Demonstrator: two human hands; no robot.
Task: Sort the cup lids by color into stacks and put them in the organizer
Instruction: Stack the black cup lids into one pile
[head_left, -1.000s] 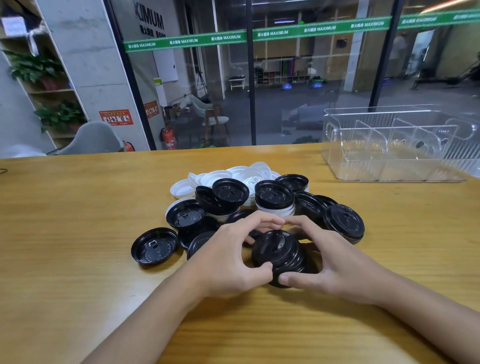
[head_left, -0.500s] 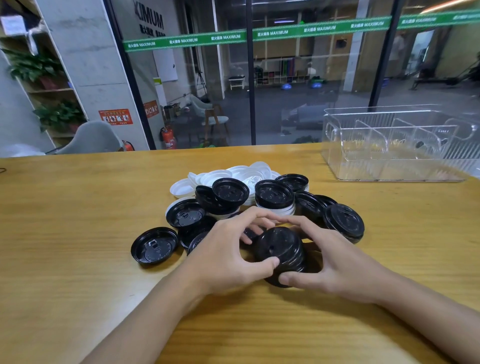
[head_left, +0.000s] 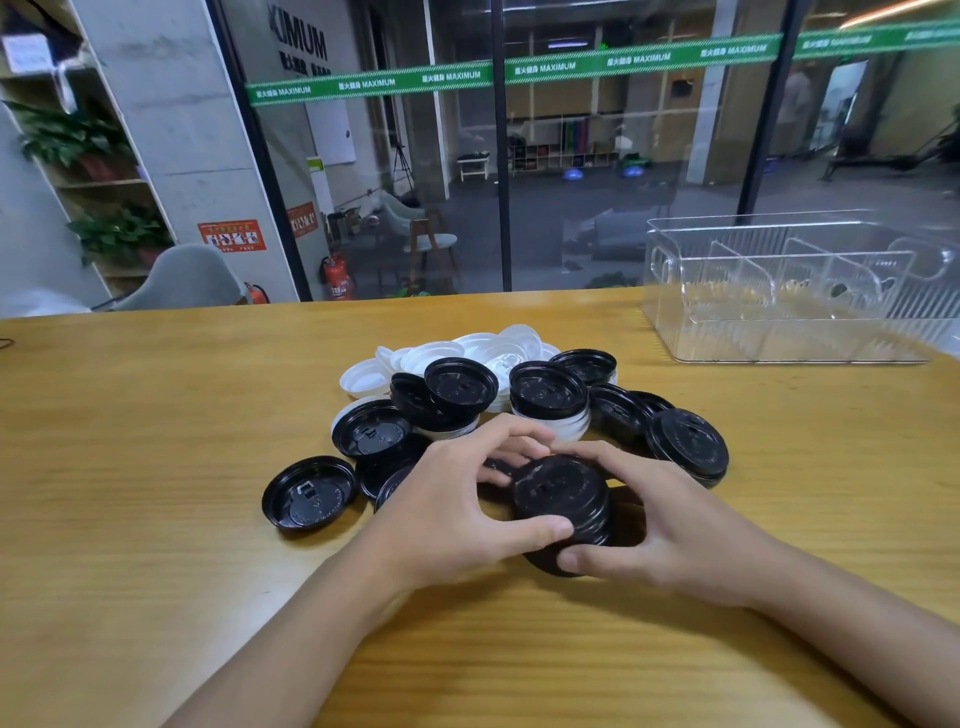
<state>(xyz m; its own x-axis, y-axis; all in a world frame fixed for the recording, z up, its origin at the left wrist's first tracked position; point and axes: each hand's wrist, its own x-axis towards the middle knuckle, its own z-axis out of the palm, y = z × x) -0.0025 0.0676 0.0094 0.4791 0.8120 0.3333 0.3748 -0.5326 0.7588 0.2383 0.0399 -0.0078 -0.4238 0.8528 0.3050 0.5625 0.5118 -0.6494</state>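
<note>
A short stack of black lids (head_left: 563, 499) sits on the wooden table (head_left: 156, 441) in front of me. My left hand (head_left: 457, 514) curls round its left side, thumb at the front rim. My right hand (head_left: 670, 525) grips its right side, fingers over the back edge. Behind them lies a heap of loose black lids (head_left: 460, 384) and white lids (head_left: 488, 345), several black ones upside down. One black lid (head_left: 309, 499) lies alone at the left. The clear plastic organizer (head_left: 779, 332) with dividers stands at the far right.
A glass wall runs along the table's far edge. Bare wood lies left of the heap and between the heap and the organizer. A grey chair (head_left: 182, 280) stands beyond the table at the left.
Both hands have stayed on the black stack. The stack has tilted and shifted slightly between the fingers; the left fingers have drawn in closer over its back edge.
</note>
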